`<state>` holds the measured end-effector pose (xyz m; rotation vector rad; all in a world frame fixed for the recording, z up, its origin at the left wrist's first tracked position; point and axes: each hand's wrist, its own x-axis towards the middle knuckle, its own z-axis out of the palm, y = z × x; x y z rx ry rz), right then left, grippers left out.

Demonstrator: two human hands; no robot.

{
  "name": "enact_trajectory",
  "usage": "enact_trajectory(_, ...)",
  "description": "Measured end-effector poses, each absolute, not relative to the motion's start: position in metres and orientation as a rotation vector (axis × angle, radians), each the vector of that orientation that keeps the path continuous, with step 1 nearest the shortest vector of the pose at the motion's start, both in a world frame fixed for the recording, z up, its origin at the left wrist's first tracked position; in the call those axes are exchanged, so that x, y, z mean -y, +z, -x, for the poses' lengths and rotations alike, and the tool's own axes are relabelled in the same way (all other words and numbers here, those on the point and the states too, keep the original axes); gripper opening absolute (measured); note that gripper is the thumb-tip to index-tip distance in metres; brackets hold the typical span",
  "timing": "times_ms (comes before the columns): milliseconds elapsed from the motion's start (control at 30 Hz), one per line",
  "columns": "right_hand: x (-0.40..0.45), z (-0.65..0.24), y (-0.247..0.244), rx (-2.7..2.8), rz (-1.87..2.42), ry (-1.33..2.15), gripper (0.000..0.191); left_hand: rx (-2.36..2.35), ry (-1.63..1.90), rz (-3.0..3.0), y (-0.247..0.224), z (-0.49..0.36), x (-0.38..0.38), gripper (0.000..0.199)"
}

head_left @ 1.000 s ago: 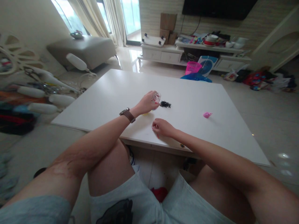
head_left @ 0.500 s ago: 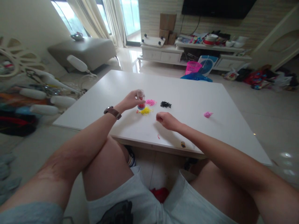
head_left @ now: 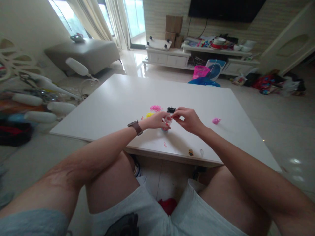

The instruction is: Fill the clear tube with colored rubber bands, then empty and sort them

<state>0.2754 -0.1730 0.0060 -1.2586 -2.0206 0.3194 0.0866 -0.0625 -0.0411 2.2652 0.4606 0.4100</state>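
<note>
My left hand is wrapped round a small clear jar with red bits inside, held just above the white table. Close to the jar's mouth, the fingertips of my right hand are pinched together; whatever they hold is too small to name. Behind the hands lie a pink pile of small bands, a yellow pile partly covered by my left hand, and a black pile. A loose red band lies nearer the front edge.
A pink toy-like object sits on the table's right side. Near the front edge are a small yellow-and-black figure and a small clear piece. White lamp arms stand at the left. Beyond the table is a pink basket.
My left hand has carried the jar to the right and nearer to me. My right hand has moved slightly up and right, to the jar's mouth. The small clear piece now shows.
</note>
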Motion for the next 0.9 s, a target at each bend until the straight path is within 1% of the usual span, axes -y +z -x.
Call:
enact_trajectory(167,0.172,-0.281,0.009,2.028,1.32,0.308,0.016,-0.438,0.409,-2.249,-0.043,-0.104,0.067,0.03)
enact_trajectory(300,0.177,-0.286,0.022,1.966,1.34,0.208,0.011,-0.441,0.408,-2.241,-0.043,-0.109,0.066,0.028)
enact_trajectory(400,0.186,-0.279,0.023,2.066,1.285,0.29,0.009,-0.422,0.41,-2.227,-0.044,-0.106,0.065,0.031)
enact_trajectory(533,0.198,-0.254,-0.003,2.549,1.236,0.612,0.015,-0.398,0.41,-2.227,-0.047,-0.103,0.065,0.038)
enact_trajectory(600,0.201,-0.241,-0.023,2.748,1.288,0.631,0.02,-0.395,0.396,-2.218,-0.047,-0.1,0.06,0.049)
enact_trajectory(700,0.199,-0.23,-0.047,2.884,1.291,0.581,0.024,-0.41,0.358,-2.18,-0.041,-0.09,0.037,0.063)
enact_trajectory(733,0.198,-0.228,-0.052,2.905,1.284,0.566,0.024,-0.465,0.381,-2.175,-0.038,-0.083,0.027,0.06)
enact_trajectory(833,0.193,-0.226,-0.056,2.929,1.287,0.546,0.022,-0.858,0.493,-2.157,-0.029,-0.056,-0.005,0.037)
enact_trajectory(900,0.192,-0.224,-0.055,2.932,1.307,0.538,0.022,-1.125,0.478,-2.088,-0.026,-0.034,-0.019,0.026)
